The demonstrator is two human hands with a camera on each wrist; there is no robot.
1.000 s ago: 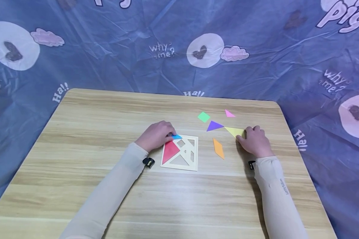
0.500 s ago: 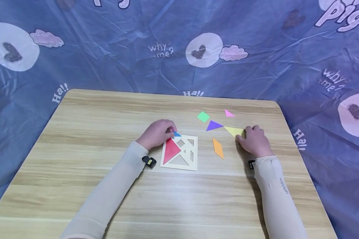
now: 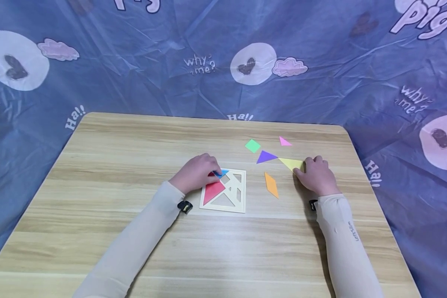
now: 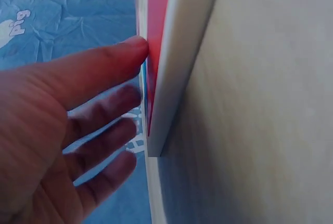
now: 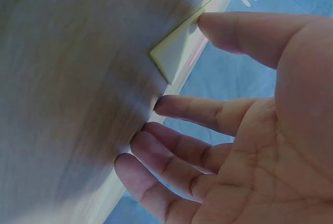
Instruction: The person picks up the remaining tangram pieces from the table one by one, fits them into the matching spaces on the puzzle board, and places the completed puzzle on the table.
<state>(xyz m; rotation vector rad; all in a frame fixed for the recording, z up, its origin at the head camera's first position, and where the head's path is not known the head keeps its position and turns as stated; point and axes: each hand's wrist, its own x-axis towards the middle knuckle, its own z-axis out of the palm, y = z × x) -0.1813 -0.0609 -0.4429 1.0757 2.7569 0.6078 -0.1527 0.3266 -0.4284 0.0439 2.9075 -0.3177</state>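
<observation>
My left hand [image 3: 195, 174] is over the upper left of a cream tangram board [image 3: 243, 194], pinching a small blue triangle [image 3: 222, 174] between thumb and index finger. The blue piece lies over the board's top edge area, partly hidden by the fingers. Just below it, a red triangle [image 3: 213, 192] fills the board's left side; the left wrist view shows the thumb tip close against its face. On the right, my right hand [image 3: 318, 177] rests with its thumb on a pale yellow triangle [image 5: 174, 50], the other fingertips touching the wood beyond its edge.
Loose on the wooden table [image 3: 134, 145] lie a green square [image 3: 253, 145], a purple triangle [image 3: 266, 157], a pink triangle [image 3: 284, 141] and an orange parallelogram [image 3: 271, 185]. Several cutouts show in the board. A blue printed cloth [image 3: 152, 82] hangs behind the table.
My left hand has lifted the blue triangle a little off the board's upper left, then brought it back down, slightly nearer me. The right hand stays on the yellow triangle.
</observation>
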